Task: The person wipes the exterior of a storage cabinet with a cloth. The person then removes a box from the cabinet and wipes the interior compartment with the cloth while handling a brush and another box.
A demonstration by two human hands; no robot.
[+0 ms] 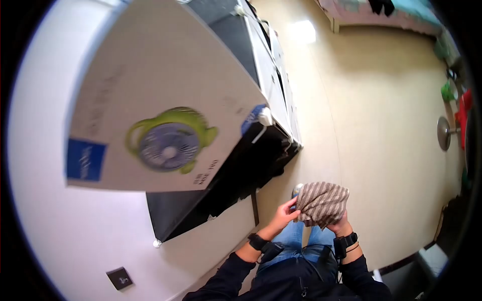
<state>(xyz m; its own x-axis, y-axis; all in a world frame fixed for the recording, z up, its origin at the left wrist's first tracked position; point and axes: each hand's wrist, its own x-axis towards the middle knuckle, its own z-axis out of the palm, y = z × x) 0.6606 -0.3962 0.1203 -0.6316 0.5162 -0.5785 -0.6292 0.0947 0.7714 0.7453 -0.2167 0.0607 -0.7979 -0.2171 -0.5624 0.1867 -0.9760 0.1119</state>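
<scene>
Plainly, the brown-and-cream striped bundle of soft fabric lies directly between the two hands, held up in front of the blue-jeaned legs. The left hand grips its left edge between thumb and fingers; the right hand supports its lower right side, partly hidden, so how far it closes I can't tell. Neither is clearly nearer (both touch it), and its bunched shape shows no clear long axis.

fan-print box, left | black-sided rack | bed, top right | round metal base, right
</scene>
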